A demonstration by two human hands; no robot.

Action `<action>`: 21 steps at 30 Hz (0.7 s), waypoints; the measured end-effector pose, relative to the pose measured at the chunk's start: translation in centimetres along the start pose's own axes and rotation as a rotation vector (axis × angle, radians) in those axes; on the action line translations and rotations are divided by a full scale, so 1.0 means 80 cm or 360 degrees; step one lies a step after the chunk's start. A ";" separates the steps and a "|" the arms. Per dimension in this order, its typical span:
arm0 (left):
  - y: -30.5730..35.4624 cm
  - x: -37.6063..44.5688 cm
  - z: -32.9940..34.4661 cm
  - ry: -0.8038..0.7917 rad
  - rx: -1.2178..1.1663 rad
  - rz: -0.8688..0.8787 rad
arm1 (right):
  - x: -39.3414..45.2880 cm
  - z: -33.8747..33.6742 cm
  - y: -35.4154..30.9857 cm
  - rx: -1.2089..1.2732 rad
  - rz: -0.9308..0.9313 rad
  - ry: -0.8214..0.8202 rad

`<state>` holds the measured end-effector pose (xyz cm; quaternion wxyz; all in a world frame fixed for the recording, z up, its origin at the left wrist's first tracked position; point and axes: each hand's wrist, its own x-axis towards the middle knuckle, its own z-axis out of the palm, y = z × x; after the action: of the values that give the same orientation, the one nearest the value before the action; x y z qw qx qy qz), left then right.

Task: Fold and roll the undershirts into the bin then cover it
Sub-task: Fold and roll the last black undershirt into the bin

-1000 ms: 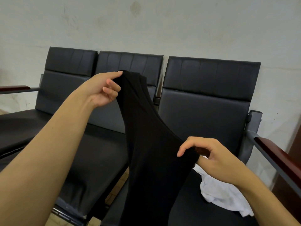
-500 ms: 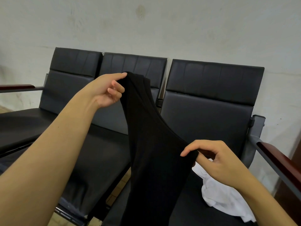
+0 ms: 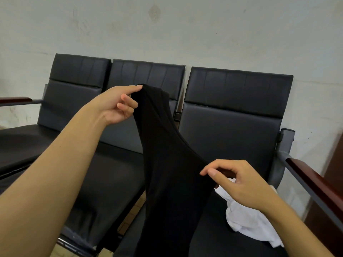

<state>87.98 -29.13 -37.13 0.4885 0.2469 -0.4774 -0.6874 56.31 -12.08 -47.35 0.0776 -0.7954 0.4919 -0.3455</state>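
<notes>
The person's left hand (image 3: 116,106) is raised, its fingers (image 3: 128,101) pinching the top edge of a black undershirt (image 3: 167,173) between thumb and curled fingertips. The right hand (image 3: 239,182) sits lower and off to the side, thumb and forefinger nipping the same garment at its far edge, so the cloth stretches in a slant between the two grips and the rest hangs down below them. Just beneath the right hand's fingers lies a white undershirt (image 3: 246,223) (crumpled, not folded) on the seat of a black chair (image 3: 235,112). Behind the left hand's fingers stand two more black chairs (image 3: 78,89) against a pale wall (image 3: 185,30). A wooden armrest (image 3: 315,182) runs just beyond the right wrist.
</notes>
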 end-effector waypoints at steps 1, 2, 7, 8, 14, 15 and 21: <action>0.001 0.001 -0.001 -0.0001 0.0002 0.0002 | 0.000 0.000 0.000 -0.0003 0.0011 -0.0008; 0.001 0.000 -0.002 0.0000 0.0008 0.0007 | 0.000 0.000 0.000 -0.0005 0.0016 -0.0018; 0.001 -0.003 0.002 0.0007 0.0029 0.0022 | 0.000 0.000 0.006 0.0030 0.0027 -0.0086; 0.001 -0.003 0.001 0.0008 0.0027 0.0014 | -0.001 0.000 0.007 0.0031 0.0022 -0.0103; 0.000 -0.003 0.000 0.0004 0.0026 -0.0008 | -0.001 0.000 0.010 0.0034 0.0007 -0.0114; -0.001 -0.003 0.001 0.0011 0.0024 -0.0007 | -0.001 0.001 0.010 0.0069 0.0016 -0.0112; -0.003 -0.001 0.001 0.0027 0.0005 -0.0021 | 0.003 0.006 0.010 0.0232 0.0113 -0.0038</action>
<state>87.84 -29.05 -37.36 0.4874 0.2566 -0.4726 -0.6879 56.10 -12.78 -47.97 0.1533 -0.7737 0.4925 -0.3679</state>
